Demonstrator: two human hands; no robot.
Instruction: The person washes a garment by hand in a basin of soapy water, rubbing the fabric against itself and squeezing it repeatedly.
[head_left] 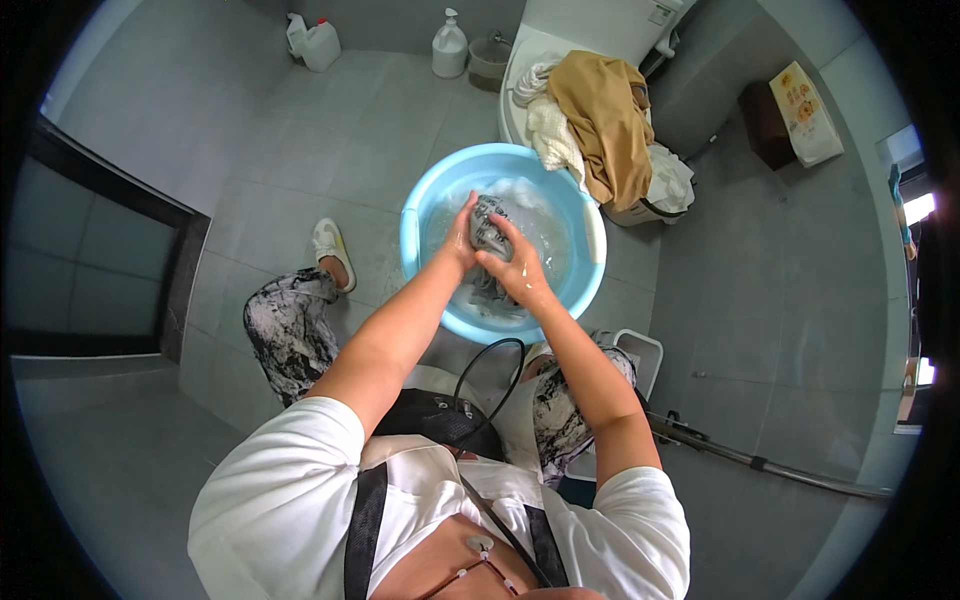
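Observation:
A light blue plastic basin stands on the floor in front of me, with soapy water and white suds in it. Over the water I hold a wet, bunched grey cloth with dark print; its lower part hangs down into the basin. My left hand presses against the cloth's left side, fingers pointing away from me. On the other side my right hand grips it, with suds on the back of the hand and wrist. What kind of garment the cloth is, I cannot make out.
Tan trousers or a similar garment and a cream knit lie heaped by the toilet, beyond the basin. A white pump bottle and a small bucket stand at the back. A metal bar runs at the right.

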